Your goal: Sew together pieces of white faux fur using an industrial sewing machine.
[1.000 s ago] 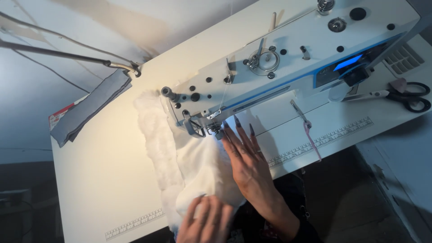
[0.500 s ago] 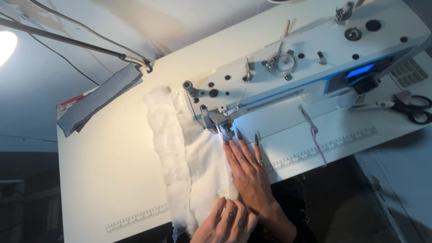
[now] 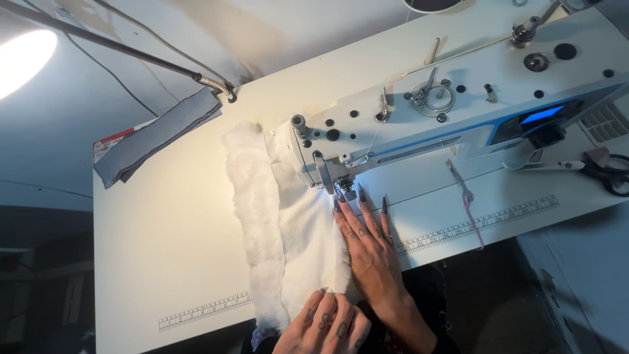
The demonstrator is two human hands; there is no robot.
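i see a cream bench (image 3: 164,249) carrying a white sewing machine (image 3: 458,105). on it lie white fluffy fabric (image 3: 262,216), folded grey cloth (image 3: 154,134) at the far left corner, scissors (image 3: 599,170) at the right, and a pink-ended tool (image 3: 466,200) near a printed ruler strip (image 3: 485,223).

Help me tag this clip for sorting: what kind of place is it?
Probably a sewing workshop: an industrial sewing machine set on a white table with printed rulers, scissors at the side, and white fluffy fabric under both hands.

Both hands bare; long dark pointed nails, small finger tattoos.
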